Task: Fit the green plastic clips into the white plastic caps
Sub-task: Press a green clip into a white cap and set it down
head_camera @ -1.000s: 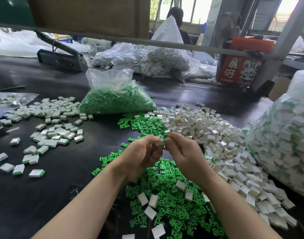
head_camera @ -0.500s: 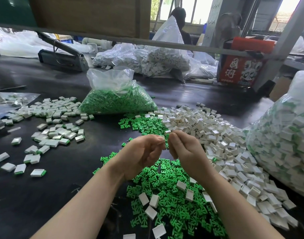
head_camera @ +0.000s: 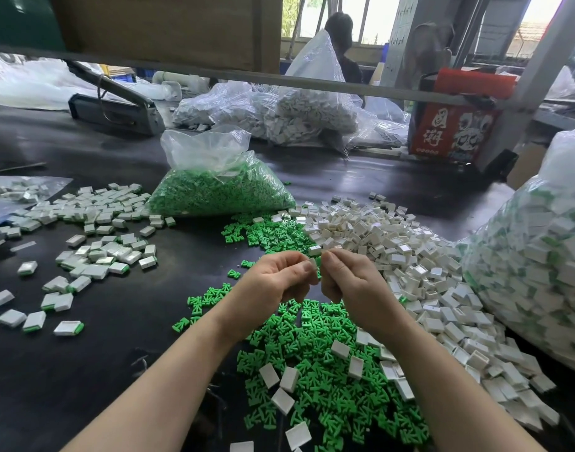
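My left hand [head_camera: 276, 282] and my right hand [head_camera: 351, 282] meet fingertip to fingertip above the dark table. Between them I pinch a small white cap [head_camera: 313, 265] with a sliver of green at its edge; most of the piece is hidden by my fingers. Below my hands lies a heap of loose green clips [head_camera: 315, 380] with a few white caps on it. A big pile of empty white caps [head_camera: 393, 252] spreads to the right.
Finished white-and-green pieces [head_camera: 97, 252] lie scattered on the left. A clear bag of green clips [head_camera: 214, 187] stands behind, a large bag of finished pieces [head_camera: 534, 265] at the right edge. Bags of white parts and a red box [head_camera: 449, 132] are at the back, where a person sits.
My hands stayed together at the same spot, with small finger shifts around the piece; the white cap shows a little more between the fingertips now.
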Tool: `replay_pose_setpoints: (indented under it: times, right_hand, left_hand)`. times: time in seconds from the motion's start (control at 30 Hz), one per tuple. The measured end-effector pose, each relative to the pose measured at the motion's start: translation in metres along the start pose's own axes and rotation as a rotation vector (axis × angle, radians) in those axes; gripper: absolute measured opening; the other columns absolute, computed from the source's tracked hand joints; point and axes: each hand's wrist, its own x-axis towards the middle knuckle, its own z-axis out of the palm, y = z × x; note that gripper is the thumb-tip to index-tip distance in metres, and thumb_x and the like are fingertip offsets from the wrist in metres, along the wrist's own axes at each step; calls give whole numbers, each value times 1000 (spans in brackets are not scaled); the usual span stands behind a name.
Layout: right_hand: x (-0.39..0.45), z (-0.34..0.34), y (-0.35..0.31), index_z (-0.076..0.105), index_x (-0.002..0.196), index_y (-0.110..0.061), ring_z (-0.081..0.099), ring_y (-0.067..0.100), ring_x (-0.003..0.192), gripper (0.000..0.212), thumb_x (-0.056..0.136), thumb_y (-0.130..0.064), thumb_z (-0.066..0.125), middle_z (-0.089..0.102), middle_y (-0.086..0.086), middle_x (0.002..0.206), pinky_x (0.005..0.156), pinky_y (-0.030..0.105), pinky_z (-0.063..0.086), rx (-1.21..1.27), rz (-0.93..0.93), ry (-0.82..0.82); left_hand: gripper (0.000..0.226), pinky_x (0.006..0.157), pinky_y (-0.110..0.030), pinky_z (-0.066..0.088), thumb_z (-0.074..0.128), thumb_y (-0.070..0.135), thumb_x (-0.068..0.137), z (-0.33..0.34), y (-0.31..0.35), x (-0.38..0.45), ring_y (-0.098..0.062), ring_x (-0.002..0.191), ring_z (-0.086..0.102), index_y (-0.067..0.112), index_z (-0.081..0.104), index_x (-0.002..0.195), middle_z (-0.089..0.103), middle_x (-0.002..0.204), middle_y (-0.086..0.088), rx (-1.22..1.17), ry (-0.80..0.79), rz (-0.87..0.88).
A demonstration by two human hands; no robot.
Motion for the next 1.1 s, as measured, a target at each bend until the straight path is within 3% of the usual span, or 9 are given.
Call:
replay_pose_setpoints:
  times: [0.17, 0.27, 0.43, 0.6, 0.7, 0.83, 0.9, 1.1]
  right_hand:
    - [0, 4, 1, 44, 62, -13, 37, 16, 52, 42, 103, -12, 41, 44, -5, 52, 53, 32, 33, 18, -1, 3]
    - [1, 3, 1, 42, 62, -11, 36, 12, 50, 42, 104, -9, 38, 41, -2, 53, 50, 24, 32, 76, -11, 29]
    - [1, 3, 2, 42, 62, -10, 35, 12, 49, 41, 104, -10, 38, 39, -4, 51, 50, 24, 31, 56, -19, 10]
    - [-1, 3, 1, 51, 67, -11, 39, 12, 50, 39, 104, -17, 41, 46, -5, 52, 52, 30, 34, -58, -34, -30]
    - [-2, 1, 1, 53, 72, -5, 39, 11, 50, 36, 103, -18, 42, 47, -3, 54, 53, 35, 34, -153, -26, -62]
    - [-3, 0, 2, 52, 70, -9, 40, 11, 51, 41, 102, -30, 38, 47, -5, 55, 54, 41, 37, -210, -33, -97]
    - [-3, 3, 5, 54, 72, -8, 41, 8, 52, 44, 96, -39, 33, 48, -6, 56, 55, 38, 37, -258, -27, -107]
    - [-3, 11, 17, 49, 63, -35, 50, -1, 53, 38, 97, -41, 33, 56, -19, 56, 54, 16, 34, -333, -65, -58]
  left_hand:
    - [24, 53, -13, 36, 54, 28, 95, -2, 1, -1, -6, 56, 45, 15, 66, 79, 54, 62, 4, 5, 3, 23]
    - [23, 56, -13, 37, 53, 29, 94, -3, 1, -1, -7, 59, 46, 18, 66, 79, 54, 66, 0, 28, 8, 29]
    - [23, 59, -23, 34, 53, 32, 92, -2, 0, 0, -21, 66, 41, 18, 67, 79, 54, 67, -3, 56, 14, 31]
    - [24, 54, -14, 35, 52, 30, 92, -3, -1, 0, -8, 56, 45, 12, 65, 81, 54, 61, 3, 66, 13, 62]
    - [23, 54, -14, 36, 53, 29, 92, -3, -2, 0, -9, 57, 45, 14, 65, 79, 55, 62, 2, 115, 12, 67]
    - [23, 55, -16, 37, 53, 32, 93, -5, -4, 0, -10, 60, 46, 15, 63, 80, 54, 64, 5, 188, -13, 57]
    - [23, 55, -16, 37, 52, 33, 93, -5, -6, 0, -9, 60, 46, 19, 62, 77, 53, 63, 7, 220, -15, 56]
    - [24, 53, -20, 36, 51, 34, 91, -2, -8, -1, -12, 58, 44, 16, 60, 76, 52, 59, 10, 272, 0, 35]
